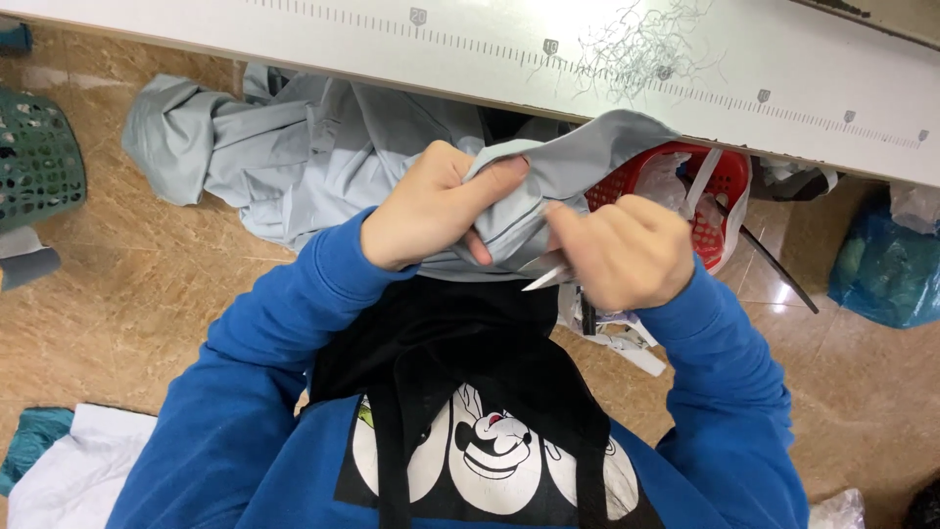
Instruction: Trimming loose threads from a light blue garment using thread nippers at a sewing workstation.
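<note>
The left hand (431,211) is clamped on a fold of grey cloth (548,162), thumb pressed flat along the top edge and fingers curled underneath, bunching the fabric into a tight ridge. Just beside it, the right hand (627,250) is closed around a small metal cutting tool (544,279), its pale pointed tip poking out from below the fingers and touching the lower edge of the same fold. Both hands sit close together, almost knuckle to knuckle, with the cloth pinched between them right above the person's lap. From there the grey cloth runs back and to the left, spilling into a big crumpled heap (284,152) that lies on the tan floor (147,284) under the edge of the white table (490,44). That table crosses the top of the view, a ruler scale printed along its edge and a tangle of loose thread clippings (646,44) lying on it, just above the cloth. Right of the cloth, behind the right hand, stands a red plastic basket (720,186) lined with a white bag. Far left of the cloth sits a green basket (34,157). Below the hands, blue sleeves (274,343) and a black apron (470,343) fill the frame.
</note>
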